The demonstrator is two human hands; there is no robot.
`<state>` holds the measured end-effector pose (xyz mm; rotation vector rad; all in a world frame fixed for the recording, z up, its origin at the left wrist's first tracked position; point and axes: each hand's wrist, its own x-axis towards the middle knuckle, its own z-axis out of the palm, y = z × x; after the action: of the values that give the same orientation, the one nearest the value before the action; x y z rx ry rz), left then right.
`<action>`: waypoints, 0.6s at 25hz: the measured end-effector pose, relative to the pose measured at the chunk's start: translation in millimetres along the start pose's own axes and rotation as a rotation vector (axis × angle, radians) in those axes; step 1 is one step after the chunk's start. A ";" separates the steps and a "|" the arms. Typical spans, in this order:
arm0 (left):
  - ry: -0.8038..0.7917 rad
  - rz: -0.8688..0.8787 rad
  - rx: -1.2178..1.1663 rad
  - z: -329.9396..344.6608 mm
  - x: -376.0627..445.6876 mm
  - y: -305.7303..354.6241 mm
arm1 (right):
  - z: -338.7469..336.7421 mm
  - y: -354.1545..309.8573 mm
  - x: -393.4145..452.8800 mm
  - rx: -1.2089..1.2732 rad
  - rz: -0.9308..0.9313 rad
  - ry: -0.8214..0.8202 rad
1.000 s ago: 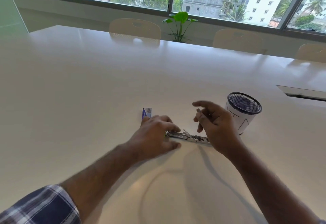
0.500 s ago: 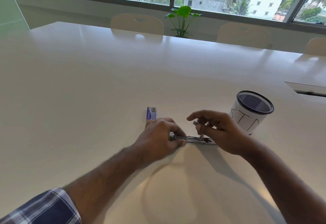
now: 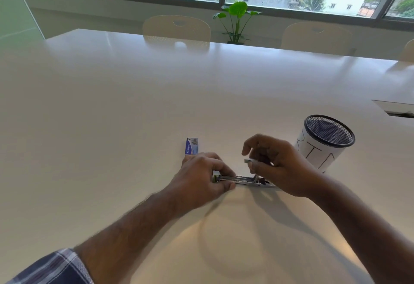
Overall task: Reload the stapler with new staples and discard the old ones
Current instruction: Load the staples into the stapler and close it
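A metal stapler (image 3: pixel 244 180) lies opened out flat on the white table (image 3: pixel 134 109). My left hand (image 3: pixel 201 177) pinches its left end and holds it down. My right hand (image 3: pixel 280 165) hovers over the stapler's right half, thumb and forefinger closed on a short silver strip of staples (image 3: pixel 249 161). A small blue staple box (image 3: pixel 191 146) lies just behind my left hand. To the right stands a mesh-topped cup (image 3: pixel 322 142) wrapped in white paper with "BIN" written on it.
A cable hatch (image 3: pixel 396 109) is set into the table at the far right. Cream chairs (image 3: pixel 177 28) stand along the far edge, and a green plant (image 3: pixel 236 20) sits by the window.
My right hand dipped to the stapler's channel, then lifted slightly with the staple strip pinched in its fingers. My left hand stayed on the stapler's end. The camera tilted a little.
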<state>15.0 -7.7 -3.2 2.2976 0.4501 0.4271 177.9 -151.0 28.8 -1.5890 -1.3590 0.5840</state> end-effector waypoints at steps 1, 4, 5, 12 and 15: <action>0.000 -0.007 -0.002 -0.3 0.1 0.0 | 1.6 0.2 2.6 0.027 -0.001 -0.002; -0.010 -0.004 0.004 -1.4 -0.5 0.9 | 3.0 1.4 9.0 0.061 0.045 0.029; -0.011 -0.002 0.005 -1.9 -0.8 1.9 | 2.3 1.3 10.5 0.070 0.064 0.051; -0.028 -0.029 0.021 -3.6 -4.0 2.6 | 5.8 -5.5 15.7 0.228 0.101 0.148; -0.026 -0.024 0.027 -3.0 -3.8 2.5 | 5.1 -10.2 17.4 0.326 0.207 0.198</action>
<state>10.9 -9.1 0.0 2.3189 0.4724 0.3815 173.4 -133.4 39.0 -1.4827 -0.9075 0.7135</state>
